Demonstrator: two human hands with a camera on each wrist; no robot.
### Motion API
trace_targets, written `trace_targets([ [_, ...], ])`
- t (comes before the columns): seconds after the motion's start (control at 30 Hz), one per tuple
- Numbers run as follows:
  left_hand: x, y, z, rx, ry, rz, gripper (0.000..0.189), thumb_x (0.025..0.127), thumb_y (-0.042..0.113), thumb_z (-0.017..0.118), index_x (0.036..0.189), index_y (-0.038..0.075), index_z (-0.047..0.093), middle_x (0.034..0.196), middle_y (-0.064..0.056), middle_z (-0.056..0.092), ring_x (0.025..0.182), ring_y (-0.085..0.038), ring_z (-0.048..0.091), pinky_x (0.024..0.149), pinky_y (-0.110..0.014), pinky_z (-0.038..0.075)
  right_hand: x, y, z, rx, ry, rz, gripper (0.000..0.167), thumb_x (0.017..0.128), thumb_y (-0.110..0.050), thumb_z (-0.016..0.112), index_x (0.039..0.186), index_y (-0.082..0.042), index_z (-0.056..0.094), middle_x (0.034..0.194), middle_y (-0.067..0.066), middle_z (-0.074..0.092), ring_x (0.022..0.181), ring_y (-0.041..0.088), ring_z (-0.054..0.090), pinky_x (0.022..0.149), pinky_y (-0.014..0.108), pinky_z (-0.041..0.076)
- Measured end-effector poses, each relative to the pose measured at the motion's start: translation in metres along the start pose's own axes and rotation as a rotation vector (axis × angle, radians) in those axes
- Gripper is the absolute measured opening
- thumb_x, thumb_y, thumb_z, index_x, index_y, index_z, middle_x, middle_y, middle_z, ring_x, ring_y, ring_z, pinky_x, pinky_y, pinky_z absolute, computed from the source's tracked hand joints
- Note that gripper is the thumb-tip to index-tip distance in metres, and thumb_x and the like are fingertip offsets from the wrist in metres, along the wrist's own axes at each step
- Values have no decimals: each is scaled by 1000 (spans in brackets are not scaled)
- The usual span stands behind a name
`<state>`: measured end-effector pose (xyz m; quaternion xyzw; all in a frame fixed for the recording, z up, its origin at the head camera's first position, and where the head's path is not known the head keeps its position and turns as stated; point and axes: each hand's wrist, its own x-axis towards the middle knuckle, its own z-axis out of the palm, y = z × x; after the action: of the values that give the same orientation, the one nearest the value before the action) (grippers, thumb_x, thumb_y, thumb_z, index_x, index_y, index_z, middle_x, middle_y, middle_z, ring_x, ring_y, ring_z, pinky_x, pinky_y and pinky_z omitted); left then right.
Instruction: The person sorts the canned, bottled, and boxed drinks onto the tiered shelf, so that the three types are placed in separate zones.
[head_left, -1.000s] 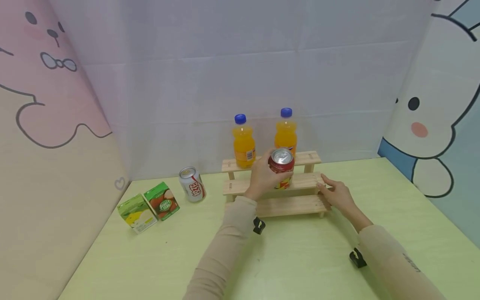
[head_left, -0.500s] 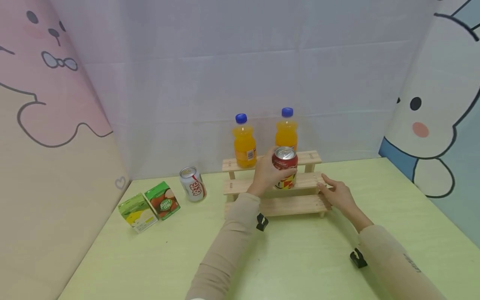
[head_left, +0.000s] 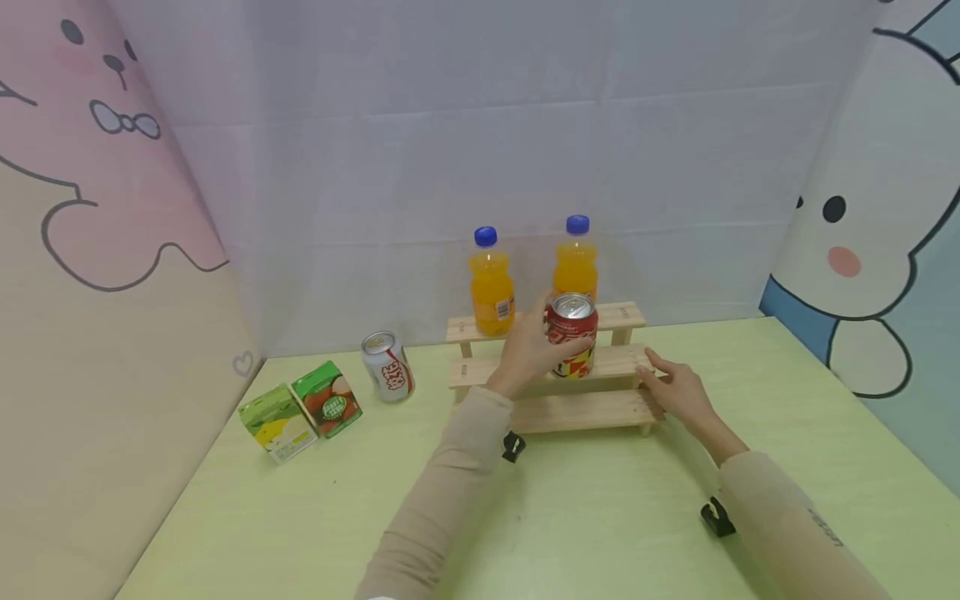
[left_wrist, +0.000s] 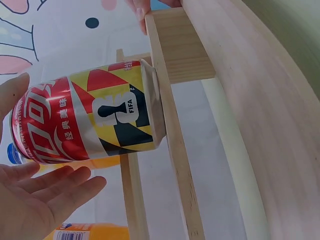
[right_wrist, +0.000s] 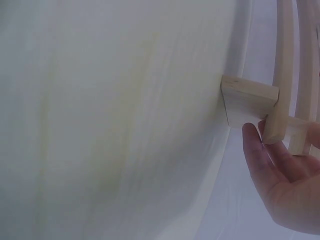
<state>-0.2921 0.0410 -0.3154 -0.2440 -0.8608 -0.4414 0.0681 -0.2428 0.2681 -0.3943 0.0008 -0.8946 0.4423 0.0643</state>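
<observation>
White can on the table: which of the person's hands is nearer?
Left. The left hand is right of the white can, at the red can; the right hand is farther right, at the end of the wooden shelf.

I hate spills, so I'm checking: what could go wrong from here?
The left hand around the red can might tip it off the middle tier if pulled away carelessly. If the right hand, holding the end of the wooden rack, jerks, the orange bottle near the left end of the top tier could topple.
</observation>
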Motion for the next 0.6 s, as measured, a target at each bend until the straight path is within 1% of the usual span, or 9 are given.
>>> trace_targets([
  [0.13,-5,-1,-5,-9,-11,-40,81,74,39,73,140,16,32,130,-5,48,113,-26,51,88,-40,46,0,0,0,-3,2,-7,57,96,-33,44,138,3,30,93,23,66,69,13,58,49,26,41],
  [0.23,-10,-2,-9,-2,-12,-71,82,75,41,73,141,17,31,134,-5,45,115,-25,48,89,-42,44,0,-1,0,-6,0,-5,57,96,-33,44,138,3,30,93,23,66,72,16,59,51,27,41],
  [0.3,-14,-2,-12,4,-11,-77,81,75,40,72,141,16,31,136,-7,44,117,-25,47,90,-43,44,0,-1,0,-10,1,-4,56,96,-32,44,138,3,30,93,23,66,73,18,60,51,27,41],
  [0.43,-20,-3,-18,8,-5,-61,80,75,38,73,140,15,32,135,-9,44,116,-26,48,89,-42,45,-1,-2,-1,-6,-1,4,57,96,-33,44,138,3,29,94,23,65,71,15,58,49,26,41],
  [0.6,-25,-6,-22,-10,-1,-84,81,74,37,75,140,17,33,136,-7,44,117,-25,47,89,-41,45,-1,-2,-1,-4,-5,9,57,96,-34,44,139,2,29,95,23,65,69,14,57,49,26,40],
])
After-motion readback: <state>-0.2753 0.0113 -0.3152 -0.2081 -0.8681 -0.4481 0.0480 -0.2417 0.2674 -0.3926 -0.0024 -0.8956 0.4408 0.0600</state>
